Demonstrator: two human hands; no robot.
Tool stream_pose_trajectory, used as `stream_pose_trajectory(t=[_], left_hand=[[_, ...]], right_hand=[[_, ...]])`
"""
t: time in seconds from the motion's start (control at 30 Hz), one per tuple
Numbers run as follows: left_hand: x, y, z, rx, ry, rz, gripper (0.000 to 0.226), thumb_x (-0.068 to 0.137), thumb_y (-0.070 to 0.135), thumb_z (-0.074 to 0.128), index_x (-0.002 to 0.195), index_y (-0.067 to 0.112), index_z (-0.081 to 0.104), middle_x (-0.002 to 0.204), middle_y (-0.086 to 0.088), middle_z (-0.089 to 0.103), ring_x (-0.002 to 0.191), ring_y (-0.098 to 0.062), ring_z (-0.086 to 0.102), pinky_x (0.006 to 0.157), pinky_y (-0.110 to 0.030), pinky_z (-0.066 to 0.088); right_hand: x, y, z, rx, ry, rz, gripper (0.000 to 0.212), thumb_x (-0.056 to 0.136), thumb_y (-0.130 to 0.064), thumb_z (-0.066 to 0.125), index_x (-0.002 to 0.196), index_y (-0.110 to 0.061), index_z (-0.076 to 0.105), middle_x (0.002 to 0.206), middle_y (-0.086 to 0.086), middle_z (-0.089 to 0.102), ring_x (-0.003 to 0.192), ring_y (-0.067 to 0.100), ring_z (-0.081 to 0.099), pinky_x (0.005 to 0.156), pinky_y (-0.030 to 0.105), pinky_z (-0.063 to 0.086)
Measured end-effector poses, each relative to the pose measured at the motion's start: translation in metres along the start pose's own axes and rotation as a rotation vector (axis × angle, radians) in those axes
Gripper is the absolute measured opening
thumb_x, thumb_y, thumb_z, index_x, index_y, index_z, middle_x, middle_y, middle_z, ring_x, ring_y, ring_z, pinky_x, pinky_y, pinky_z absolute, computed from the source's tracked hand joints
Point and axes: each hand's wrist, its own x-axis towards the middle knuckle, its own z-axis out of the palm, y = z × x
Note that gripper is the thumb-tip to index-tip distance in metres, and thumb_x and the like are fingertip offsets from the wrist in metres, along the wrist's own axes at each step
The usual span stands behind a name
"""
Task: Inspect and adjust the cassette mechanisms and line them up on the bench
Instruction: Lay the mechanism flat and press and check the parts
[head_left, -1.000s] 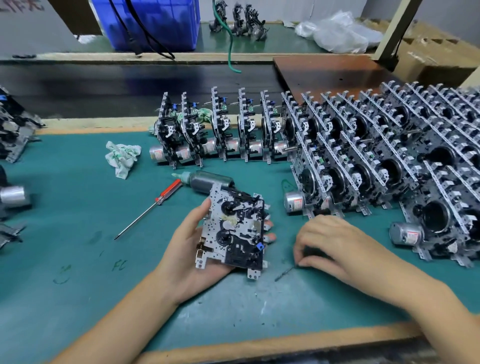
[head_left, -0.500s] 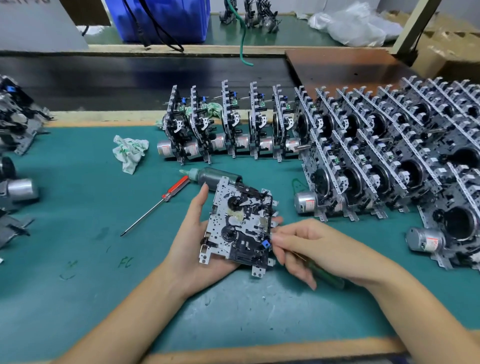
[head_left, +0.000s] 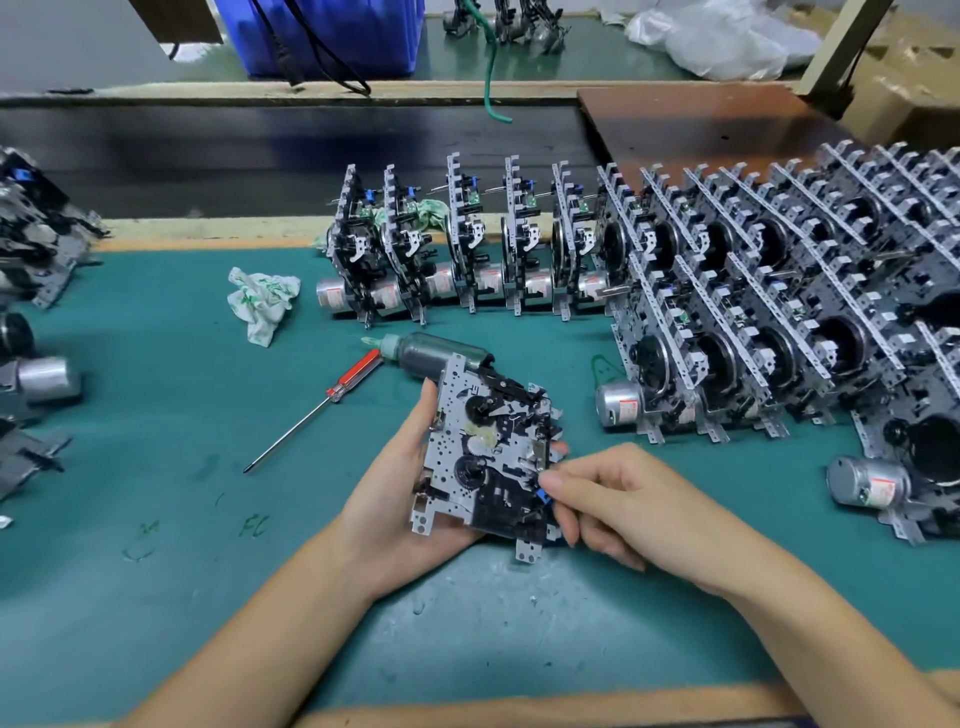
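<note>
— What has moved since a second ago?
— The right hand (head_left: 631, 501) left the mat and now pinches at a blue part on the cassette mechanism (head_left: 493, 457) at lower centre; whether it grips a tool cannot be told.
— And the left hand (head_left: 402, 486)?
— Fingers curled, gripping that mechanism from beneath.
— Farther up the frame?
— A red-handled screwdriver (head_left: 317, 410), a crumpled cloth (head_left: 262, 301), then upright rows of mechanisms (head_left: 701, 291) on the green bench mat (head_left: 156, 519).

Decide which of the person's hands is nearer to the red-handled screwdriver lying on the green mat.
Left. The left hand, gripping the cassette mechanism, is just right of the red-handled screwdriver. The right hand is farther right, beyond the mechanism, fingertips at its right edge.
</note>
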Motion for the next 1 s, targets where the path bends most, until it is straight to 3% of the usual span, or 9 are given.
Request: stream_pose_trajectory(t=[0.1,0.2,0.33,0.47,0.53,0.67,0.9,1.0], left_hand=[[0.0,0.0,0.001,0.024,0.018,0.001,0.071,0.092,0.062,0.024,0.115,0.012,0.07,0.129,-0.015,0.06,0.116,-0.026,0.059,0.104,-0.04,0.041],[0.001,0.0,0.0,0.056,0.06,0.011,0.069,0.091,0.061,0.025,0.111,0.016,0.072,0.123,-0.01,0.065,0.113,-0.022,0.061,0.102,-0.037,0.046],[0.008,-0.005,-0.016,0.093,0.239,0.067,0.074,0.082,0.066,0.052,0.135,0.014,0.053,0.138,-0.017,0.052,0.127,-0.036,0.049,0.109,-0.054,0.034],[0.016,-0.01,-0.03,0.106,0.256,0.062,0.081,0.077,0.071,0.059,0.139,0.019,0.048,0.141,-0.015,0.049,0.13,-0.037,0.045,0.109,-0.058,0.031],[0.019,-0.011,-0.035,0.081,0.249,0.042,0.083,0.076,0.072,0.061,0.139,0.019,0.047,0.142,-0.016,0.048,0.131,-0.038,0.044,0.109,-0.059,0.03],[0.024,-0.013,-0.044,0.108,0.22,0.011,0.086,0.072,0.074,0.063,0.138,0.02,0.048,0.142,-0.015,0.048,0.131,-0.038,0.044,0.109,-0.059,0.03],[0.029,-0.013,-0.05,0.083,0.2,-0.018,0.086,0.073,0.073,0.063,0.138,0.02,0.048,0.143,-0.016,0.047,0.132,-0.038,0.043,0.11,-0.059,0.029],[0.029,-0.013,-0.05,0.065,0.177,-0.017,0.084,0.075,0.072,0.062,0.139,0.02,0.048,0.143,-0.015,0.047,0.132,-0.038,0.043,0.11,-0.058,0.029]], right_hand=[[0.001,-0.001,-0.003,0.053,-0.086,0.062,0.046,0.097,-0.032,0.045,0.054,-0.015,0.053,0.037,-0.003,0.043,0.034,0.01,0.044,0.044,0.023,0.038],[0.0,-0.002,-0.004,0.116,-0.164,0.067,0.052,0.098,-0.032,0.041,0.05,-0.017,0.053,0.035,-0.003,0.042,0.031,0.009,0.042,0.041,0.023,0.032],[0.001,-0.003,-0.007,0.089,-0.193,0.052,0.063,0.099,-0.033,0.038,0.039,-0.024,0.051,0.031,-0.007,0.039,0.027,0.007,0.032,0.04,0.023,0.024],[0.004,-0.005,-0.01,0.071,-0.19,0.032,0.055,0.099,-0.03,0.037,0.051,-0.014,0.057,0.029,-0.004,0.038,0.025,0.005,0.025,0.038,0.019,0.023],[0.005,-0.003,-0.009,0.083,-0.186,0.029,0.055,0.1,-0.029,0.036,0.054,-0.009,0.058,0.028,-0.004,0.036,0.026,0.005,0.024,0.045,0.013,0.033],[0.007,0.003,-0.005,0.086,-0.14,0.017,0.057,0.1,-0.032,0.037,0.051,-0.012,0.058,0.028,-0.003,0.036,0.028,0.008,0.027,0.07,0.019,0.044],[0.005,0.004,-0.002,0.089,-0.11,0.022,0.056,0.099,-0.033,0.038,0.05,-0.014,0.057,0.029,-0.005,0.038,0.029,0.005,0.03,0.049,0.01,0.035],[0.004,0.004,-0.002,0.092,-0.102,0.028,0.056,0.099,-0.034,0.039,0.049,-0.016,0.057,0.03,-0.006,0.038,0.03,0.006,0.029,0.046,0.013,0.032]])
